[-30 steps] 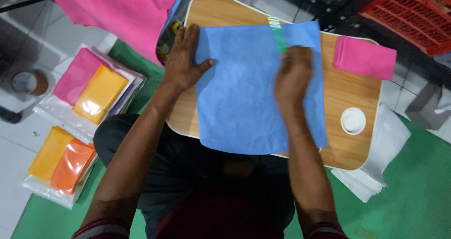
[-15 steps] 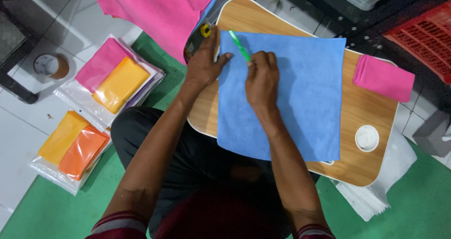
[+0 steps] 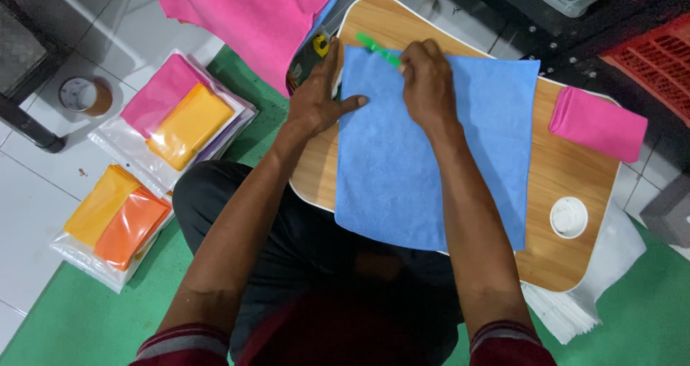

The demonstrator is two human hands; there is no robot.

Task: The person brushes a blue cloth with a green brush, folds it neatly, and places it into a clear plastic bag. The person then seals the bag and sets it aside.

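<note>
Spread flat across rounded wooden tabletop [image 3: 568,172]: blue microfibre cloth [image 3: 431,165]. Left hand [image 3: 316,103] splayed on its left edge; right hand [image 3: 428,82] pinched on slim green tool [image 3: 377,48] at its top edge. At left on white tiled floor [image 3: 29,215]: clear plastic packets of pink, yellow and orange cloths [image 3: 180,118]. Below: green mat [image 3: 86,316].

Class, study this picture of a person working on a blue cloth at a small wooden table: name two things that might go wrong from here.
The blue cloth hangs over the near edge of the wooden table; it might slide off, since only the left hand presses its corner. The right hand holds a green tool at the cloth's top edge beside the left fingers; a slip might catch them.
</note>
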